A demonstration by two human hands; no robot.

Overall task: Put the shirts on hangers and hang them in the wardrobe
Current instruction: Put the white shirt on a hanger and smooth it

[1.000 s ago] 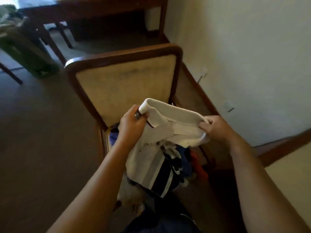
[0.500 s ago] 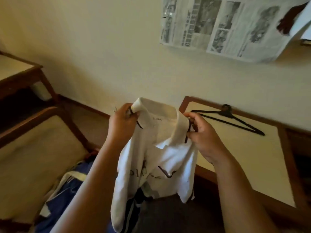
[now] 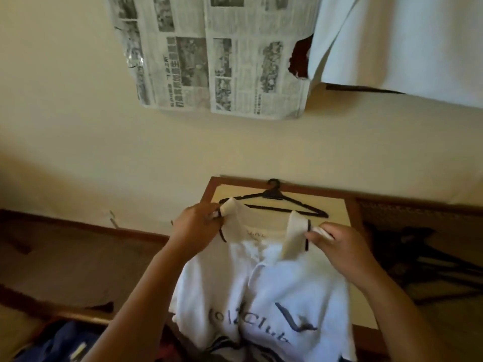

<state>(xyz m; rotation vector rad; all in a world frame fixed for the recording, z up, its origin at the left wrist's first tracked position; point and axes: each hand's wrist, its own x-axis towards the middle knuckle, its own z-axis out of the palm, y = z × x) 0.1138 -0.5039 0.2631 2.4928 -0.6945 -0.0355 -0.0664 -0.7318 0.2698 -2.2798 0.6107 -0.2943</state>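
White polo shirt [image 3: 264, 291] lies front-up over the near edge of a wood-framed, cream-topped table [image 3: 337, 205], collar toward the wall and hem toward the person — its long axis runs away from the camera, the lower part hanging off the near edge. Dark lettering reading in part "Club" and a dark tick-shaped mark show across the chest; a small label sits inside the neck. The collar is cream with a dark stripe along its edge and stands raised at both ends. Black plastic hanger [image 3: 274, 202] lies flat on the table just beyond the collar, hook toward the wall, its bar running left to right; the left collar tip overlaps its left arm. Left hand [image 3: 196, 231] pinches the left collar end, fingers curled tight round the fabric. Right hand [image 3: 337, 246] grips the right collar end, thumb and fingers closed on the folded edge, with pale cloth showing between the fingertips. The two hands are held apart, one at each end of the collar. Newspaper sheets [image 3: 217, 56] are stuck to the wall above, a white cloth [image 3: 397, 45] hanging beside them at upper right. Blue clothing [image 3: 62, 346] lies at lower left — more dark hangers [image 3: 423, 259], blurred, rest to the right of the table.
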